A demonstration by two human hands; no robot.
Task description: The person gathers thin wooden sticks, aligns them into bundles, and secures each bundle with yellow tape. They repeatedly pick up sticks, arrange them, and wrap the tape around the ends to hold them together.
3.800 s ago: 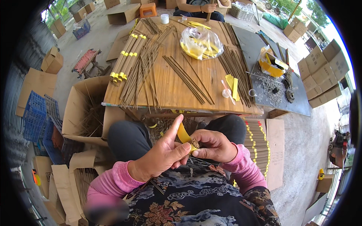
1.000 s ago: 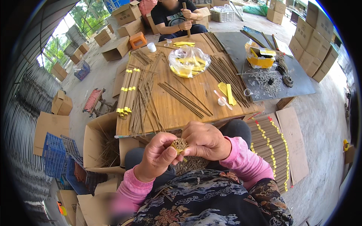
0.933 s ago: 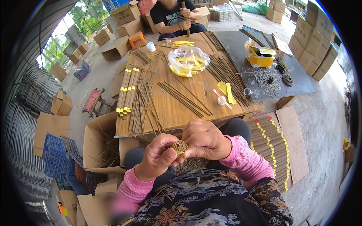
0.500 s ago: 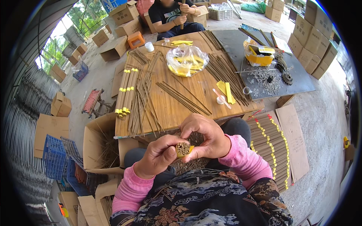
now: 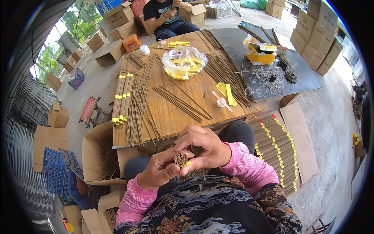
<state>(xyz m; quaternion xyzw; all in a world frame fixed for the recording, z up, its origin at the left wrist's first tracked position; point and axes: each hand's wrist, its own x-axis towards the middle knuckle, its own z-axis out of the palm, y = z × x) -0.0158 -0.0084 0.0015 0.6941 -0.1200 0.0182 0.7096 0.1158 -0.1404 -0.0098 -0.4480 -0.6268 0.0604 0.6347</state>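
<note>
Yellow strip (image 5: pixel 187 163) that stood loose earlier is now down against the bundle (image 5: pixel 180 159), only a short bit showing by the right thumb. Left hand (image 5: pixel 161 167): thumb and fingers closed round the bundle's left side. Right hand (image 5: pixel 206 147): fingers arched over, thumb pressed at lower right, gripping it too. Bundle is short of the table (image 5: pixel 171 127), round end up. On top: loose sticks (image 5: pixel 180 103), taped rolls (image 5: pixel 122 97), plastic bag (image 5: pixel 184 62). Co-worker (image 5: pixel 168 17) beyond.
</note>
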